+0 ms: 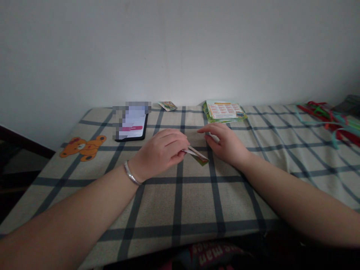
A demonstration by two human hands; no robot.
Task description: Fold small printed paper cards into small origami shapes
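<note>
My left hand (165, 150), with a silver bracelet (131, 173) at its wrist, is closed on a folded printed paper (200, 156) whose right end sticks out past the fingers. To the right of that paper, my right hand (222, 140) hovers low over the cloth, thumb and index finger apart and nothing visible between them. Behind my right hand lies a stack of printed cards (225, 111) with green edges. A small folded card (168, 106) sits near the wall, behind my left hand.
A phone (131, 131) with a lit, partly pixelated screen lies at the back left. Left of it is an orange bear cutout (82, 148). Red and green ribbons (332, 120) lie at the far right on the checked tablecloth (194, 202). A wall (180, 48) stands behind.
</note>
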